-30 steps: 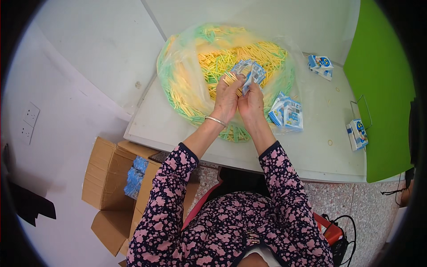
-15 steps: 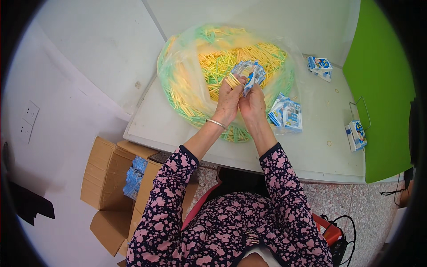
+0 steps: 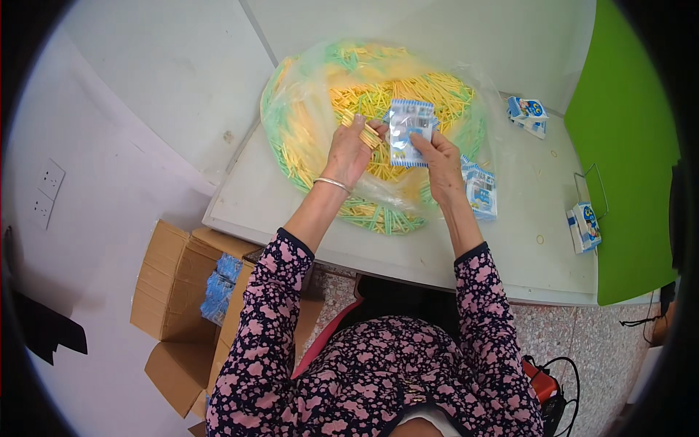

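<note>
A large clear plastic bag [image 3: 297, 95] stands on the table, filled with thin yellow and green sticks [image 3: 445, 91]. Above its opening, my left hand [image 3: 348, 156] is closed around a small bundle of yellow sticks [image 3: 370, 138]. Just right of it, my right hand [image 3: 445, 171] pinches a blue-and-white packet [image 3: 403, 151] with a see-through middle, thumb on its face. More packet edges show behind it; whether it holds anything cannot be made out. Beside my right wrist, more packets [image 3: 482, 195] lie on the bag's edge.
Blue packets [image 3: 529, 113] lie at the back right, others [image 3: 585, 227] beside a wire stand [image 3: 598, 191] by the green panel [image 3: 626, 160]. An open cardboard box [image 3: 164, 280] with blue packets [image 3: 220, 291] stands on the left below the white table [image 3: 524, 251].
My hands have moved apart. The left has shifted left with the yellow sticks, while the right has turned the packet flat and upright, away from the left hand.
</note>
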Available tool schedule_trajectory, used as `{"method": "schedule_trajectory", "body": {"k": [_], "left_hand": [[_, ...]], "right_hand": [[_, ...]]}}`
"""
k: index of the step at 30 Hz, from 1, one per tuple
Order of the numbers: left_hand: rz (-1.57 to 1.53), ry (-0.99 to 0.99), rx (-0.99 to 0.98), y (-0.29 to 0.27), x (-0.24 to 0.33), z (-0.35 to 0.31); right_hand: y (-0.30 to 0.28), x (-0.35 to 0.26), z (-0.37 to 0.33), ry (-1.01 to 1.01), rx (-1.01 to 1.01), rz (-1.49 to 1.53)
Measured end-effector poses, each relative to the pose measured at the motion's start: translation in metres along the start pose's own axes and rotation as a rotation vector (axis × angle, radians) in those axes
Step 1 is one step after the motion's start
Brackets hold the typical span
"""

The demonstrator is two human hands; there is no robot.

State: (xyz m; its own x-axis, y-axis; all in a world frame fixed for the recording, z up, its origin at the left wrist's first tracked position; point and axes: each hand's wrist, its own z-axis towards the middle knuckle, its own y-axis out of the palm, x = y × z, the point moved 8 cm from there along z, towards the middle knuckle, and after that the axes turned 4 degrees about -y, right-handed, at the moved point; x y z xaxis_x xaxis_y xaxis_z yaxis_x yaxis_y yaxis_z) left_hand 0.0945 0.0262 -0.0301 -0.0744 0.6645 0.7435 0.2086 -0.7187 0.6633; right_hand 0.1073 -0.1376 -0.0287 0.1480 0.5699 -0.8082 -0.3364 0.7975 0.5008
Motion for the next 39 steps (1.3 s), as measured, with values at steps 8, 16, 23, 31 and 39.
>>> {"method": "schedule_trajectory", "body": {"k": [8,16,23,31,39], "left_hand": [[0.03,0.003,-0.102,0.02,0.015,-0.007],[0.277,0.112,-0.295,0.079,0.041,-0.04],[0.339,0.094,-0.415,0.092,0.019,-0.053],[0.538,0.12,-0.407,0.085,-0.002,-0.064],[0.908,0.083,-0.481,0.072,-0.008,-0.065]], "right_hand": [[-0.011,0.005,-0.011,0.231,-0.224,-0.221],[-0.007,-0.008,-0.027,0.344,-0.423,-0.261],[-0.012,0.001,-0.033,0.395,-0.495,-0.227],[-0.014,-0.007,-0.039,0.395,-0.457,-0.174],[-0.023,-0.01,-0.039,0.354,-0.422,-0.252]]}}
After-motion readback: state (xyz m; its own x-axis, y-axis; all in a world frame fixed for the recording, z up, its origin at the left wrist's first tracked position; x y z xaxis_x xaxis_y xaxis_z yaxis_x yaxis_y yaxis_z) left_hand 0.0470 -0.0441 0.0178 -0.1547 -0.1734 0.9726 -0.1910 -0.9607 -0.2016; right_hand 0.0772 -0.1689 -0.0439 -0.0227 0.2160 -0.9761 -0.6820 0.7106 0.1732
